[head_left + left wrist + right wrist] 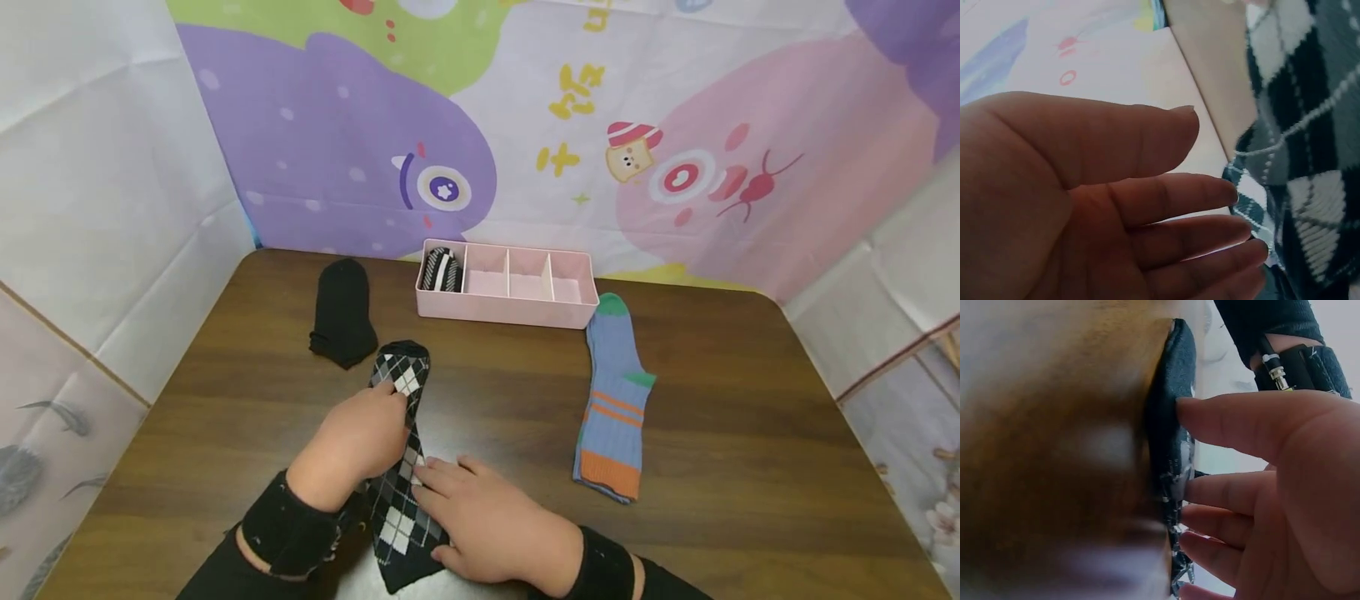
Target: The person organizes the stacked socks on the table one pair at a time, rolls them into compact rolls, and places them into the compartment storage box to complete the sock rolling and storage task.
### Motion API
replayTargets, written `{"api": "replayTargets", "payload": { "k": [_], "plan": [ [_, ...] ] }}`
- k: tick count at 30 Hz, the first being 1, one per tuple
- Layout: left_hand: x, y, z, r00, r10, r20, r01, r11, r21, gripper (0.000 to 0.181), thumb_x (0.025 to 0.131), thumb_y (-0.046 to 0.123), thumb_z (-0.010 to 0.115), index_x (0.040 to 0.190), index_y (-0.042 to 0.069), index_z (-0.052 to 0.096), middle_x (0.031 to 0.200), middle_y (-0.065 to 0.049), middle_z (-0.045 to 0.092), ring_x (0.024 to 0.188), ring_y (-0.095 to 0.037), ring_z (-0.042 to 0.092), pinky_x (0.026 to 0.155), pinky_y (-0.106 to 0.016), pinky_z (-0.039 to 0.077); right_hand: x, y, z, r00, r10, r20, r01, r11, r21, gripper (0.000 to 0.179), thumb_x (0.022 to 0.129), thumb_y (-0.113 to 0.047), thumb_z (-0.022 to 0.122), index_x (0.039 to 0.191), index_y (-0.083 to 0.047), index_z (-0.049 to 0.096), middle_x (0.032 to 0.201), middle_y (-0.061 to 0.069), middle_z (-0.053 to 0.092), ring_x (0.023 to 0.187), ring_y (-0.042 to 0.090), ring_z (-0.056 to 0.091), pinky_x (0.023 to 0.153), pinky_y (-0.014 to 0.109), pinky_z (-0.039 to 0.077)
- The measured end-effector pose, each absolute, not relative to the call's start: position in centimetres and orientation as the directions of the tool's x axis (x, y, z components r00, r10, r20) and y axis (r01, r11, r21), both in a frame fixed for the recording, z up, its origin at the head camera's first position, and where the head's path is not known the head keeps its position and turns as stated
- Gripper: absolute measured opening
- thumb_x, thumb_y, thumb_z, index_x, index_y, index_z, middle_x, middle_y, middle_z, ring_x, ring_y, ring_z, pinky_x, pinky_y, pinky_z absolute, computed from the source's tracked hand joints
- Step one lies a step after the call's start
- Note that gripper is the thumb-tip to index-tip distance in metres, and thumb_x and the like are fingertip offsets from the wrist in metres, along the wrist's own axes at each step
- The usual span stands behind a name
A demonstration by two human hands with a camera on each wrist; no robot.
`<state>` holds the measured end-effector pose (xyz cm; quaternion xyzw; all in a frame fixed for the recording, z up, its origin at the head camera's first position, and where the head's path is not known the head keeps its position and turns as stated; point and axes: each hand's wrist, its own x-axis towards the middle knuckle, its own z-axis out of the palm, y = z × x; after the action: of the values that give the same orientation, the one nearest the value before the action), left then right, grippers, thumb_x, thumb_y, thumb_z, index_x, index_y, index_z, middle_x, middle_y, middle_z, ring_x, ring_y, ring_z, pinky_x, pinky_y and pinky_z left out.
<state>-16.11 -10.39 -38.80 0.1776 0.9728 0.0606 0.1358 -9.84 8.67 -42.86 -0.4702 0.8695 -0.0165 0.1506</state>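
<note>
A black, grey and white argyle sock [396, 529] lies lengthwise on the table in front of me, its black toe pointing away. My left hand [356, 437] reaches over its upper half, fingertips at the cloth. In the left wrist view that hand [1097, 181] has extended fingers, with the patterned knit [1304, 94] beside the tips. Lower down, my right hand [498, 525] rests its spread fingers along the sock's right edge. The right wrist view shows the thumb and fingertips of this hand [1272, 475] against the sock's side [1169, 419].
A black ankle sock [343, 312] lies at the back left. The pink four-section box [506, 310] stands at the back, a rolled striped sock [441, 271] in its left compartment. Blue socks [615, 392] with orange and green parts lie to the right on the wooden table [735, 433].
</note>
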Motion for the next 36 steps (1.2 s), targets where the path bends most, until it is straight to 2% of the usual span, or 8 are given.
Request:
{"api": "replayTargets", "payload": {
  "k": [5,15,20,23,30,36],
  "plan": [
    [-16.4,-10.3,-39.3,-0.892,0.342,-0.296,0.300,0.937,0.180,0.039,0.091,0.021,0.065,0.119,-0.006,0.064,0.139,-0.027,0.050,0.118,-0.041,0.055,0.095,-0.052,0.048,-9.5,8.9,-43.2,-0.530,-0.814,-0.239,-0.802,0.572,-0.172,0.068,0.096,-0.053,0.052,0.152,-0.019,0.035,0.160,-0.001,0.024,0.147,0.015,0.017,0.116,0.046,0.023],
    [-16.8,-9.2,-40.5,-0.854,0.421,-0.305,0.366,0.904,0.222,0.044,0.092,0.022,0.064,0.129,-0.001,0.060,0.140,-0.023,0.050,0.127,-0.038,0.048,0.104,-0.050,0.041,-8.5,9.9,-43.7,-0.589,-0.778,-0.219,-0.761,0.625,-0.174,0.073,0.095,-0.057,0.051,0.153,-0.017,0.033,0.159,-0.001,0.026,0.144,0.022,0.026,0.114,0.049,0.026],
    [-17.0,-8.4,-40.9,-0.848,0.447,-0.283,0.394,0.891,0.227,0.043,0.090,0.012,0.064,0.132,0.003,0.059,0.144,-0.020,0.048,0.131,-0.037,0.045,0.107,-0.049,0.038,-7.9,11.0,-44.1,-0.619,-0.755,-0.217,-0.723,0.656,-0.218,0.076,0.095,-0.058,0.051,0.155,-0.019,0.028,0.161,-0.003,0.023,0.145,0.021,0.023,0.114,0.050,0.025],
    [-17.0,-7.8,-41.3,-0.845,0.461,-0.271,0.417,0.885,0.205,0.048,0.087,0.006,0.066,0.134,0.005,0.058,0.146,-0.018,0.046,0.132,-0.036,0.043,0.107,-0.048,0.038,-7.6,11.7,-43.9,-0.632,-0.745,-0.216,-0.713,0.667,-0.215,0.074,0.095,-0.058,0.050,0.154,-0.018,0.030,0.160,-0.003,0.025,0.144,0.019,0.025,0.114,0.049,0.026],
    [-16.7,-6.2,-42.0,-0.827,0.500,-0.256,0.453,0.863,0.223,0.054,0.086,0.008,0.068,0.139,0.008,0.055,0.151,-0.016,0.040,0.137,-0.034,0.037,0.110,-0.047,0.036,-7.2,13.4,-43.2,-0.654,-0.727,-0.209,-0.695,0.687,-0.212,0.070,0.093,-0.056,0.055,0.150,-0.017,0.039,0.155,-0.002,0.034,0.139,0.017,0.032,0.112,0.047,0.028],
    [-16.4,-5.1,-42.2,-0.822,0.518,-0.237,0.477,0.853,0.209,0.055,0.087,0.009,0.066,0.140,0.007,0.053,0.152,-0.016,0.038,0.139,-0.033,0.035,0.110,-0.045,0.035,-6.6,13.9,-43.3,-0.657,-0.736,-0.160,-0.719,0.676,-0.160,0.059,0.098,-0.048,0.051,0.145,-0.015,0.045,0.152,0.000,0.040,0.137,0.018,0.037,0.110,0.046,0.032]
  ]
}}
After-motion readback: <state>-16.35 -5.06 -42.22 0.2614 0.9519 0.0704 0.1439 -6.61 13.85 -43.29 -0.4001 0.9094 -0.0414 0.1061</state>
